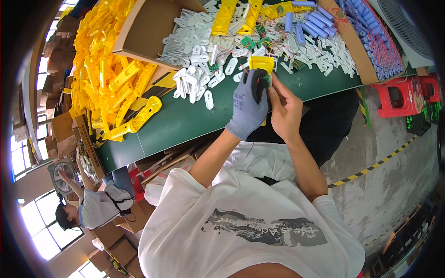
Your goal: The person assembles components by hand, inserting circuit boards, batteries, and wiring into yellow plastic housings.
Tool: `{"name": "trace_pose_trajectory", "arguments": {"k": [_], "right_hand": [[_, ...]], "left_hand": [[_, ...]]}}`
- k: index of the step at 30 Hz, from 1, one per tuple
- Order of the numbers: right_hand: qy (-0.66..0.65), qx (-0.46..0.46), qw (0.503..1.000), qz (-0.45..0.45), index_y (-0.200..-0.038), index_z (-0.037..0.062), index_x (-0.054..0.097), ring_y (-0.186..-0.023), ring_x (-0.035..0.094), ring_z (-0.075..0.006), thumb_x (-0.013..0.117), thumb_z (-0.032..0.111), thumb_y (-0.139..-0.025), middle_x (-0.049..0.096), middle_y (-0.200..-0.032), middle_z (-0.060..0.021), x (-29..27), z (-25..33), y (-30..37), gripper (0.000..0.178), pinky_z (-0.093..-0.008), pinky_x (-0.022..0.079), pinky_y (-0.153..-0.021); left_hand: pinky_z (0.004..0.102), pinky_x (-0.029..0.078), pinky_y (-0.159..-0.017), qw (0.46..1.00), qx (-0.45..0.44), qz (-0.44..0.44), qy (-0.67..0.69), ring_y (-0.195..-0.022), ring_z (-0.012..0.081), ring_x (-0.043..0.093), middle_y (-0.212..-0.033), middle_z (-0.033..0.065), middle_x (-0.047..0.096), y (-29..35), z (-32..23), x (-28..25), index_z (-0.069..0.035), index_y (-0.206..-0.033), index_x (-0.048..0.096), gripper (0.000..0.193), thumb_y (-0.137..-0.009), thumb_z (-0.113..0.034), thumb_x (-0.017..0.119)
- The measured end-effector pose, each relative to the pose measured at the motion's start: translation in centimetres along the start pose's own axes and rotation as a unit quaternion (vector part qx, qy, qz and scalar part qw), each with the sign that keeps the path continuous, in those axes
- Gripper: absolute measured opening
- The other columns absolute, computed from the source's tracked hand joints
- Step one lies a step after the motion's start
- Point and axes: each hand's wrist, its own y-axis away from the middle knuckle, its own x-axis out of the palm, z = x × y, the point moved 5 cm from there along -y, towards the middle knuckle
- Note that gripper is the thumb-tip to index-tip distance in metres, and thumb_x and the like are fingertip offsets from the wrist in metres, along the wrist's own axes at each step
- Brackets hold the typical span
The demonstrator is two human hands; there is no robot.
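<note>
A yellow plastic casing (261, 63) is held up over the near edge of the green table. My left hand (248, 104), in a grey glove with black fingers, is closed around its left side. My bare right hand (285, 110) presses thumb and fingers against its right side. Something small and green, perhaps a circuit board, shows between my fingers; most of it is hidden. Just beyond my hands lie white oval plastic pieces (231, 66), small green circuit boards (248, 43) with thin red wires, and loose blue-purple cylindrical battery cells (317, 24).
A heap of yellow casings (104, 69) covers the table's left side beside an open cardboard box (150, 30). At right, a cardboard tray (354, 44) borders many battery cells, near a fan (408, 23). Red stools (401, 97) stand on the floor. Another person (106, 204) works at left.
</note>
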Motion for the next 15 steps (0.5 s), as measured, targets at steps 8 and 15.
{"name": "trace_pose_trajectory", "arguments": {"k": [8,15], "right_hand": [[0.103,-0.052,0.993,0.033,-0.127,-0.0048,0.055,-0.082,0.062,-0.0094,0.056,0.0,-0.092,0.07,-0.1,-0.0139,-0.5,0.9,-0.5,0.035,-0.0243,0.051,-0.071],[-0.037,-0.048,0.997,0.057,-0.131,-0.0028,0.053,-0.097,0.062,-0.0139,0.047,0.001,-0.097,0.065,-0.116,-0.0149,-1.3,0.9,-0.8,0.035,-0.0259,0.049,-0.084]], "left_hand": [[0.0466,0.046,-0.067,1.0,0.015,-0.002,-0.023,-0.083,0.0431,0.055,-0.093,0.0234,0.054,-0.5,-1.1,0.0,-0.002,-0.109,0.051,0.03,-0.079,0.002,0.055],[0.0466,0.047,-0.073,0.999,0.01,0.005,0.048,-0.088,0.0455,0.056,-0.099,0.0256,0.057,-0.8,-0.6,-0.3,0.0,-0.112,0.051,0.03,-0.083,-0.002,0.053]]}}
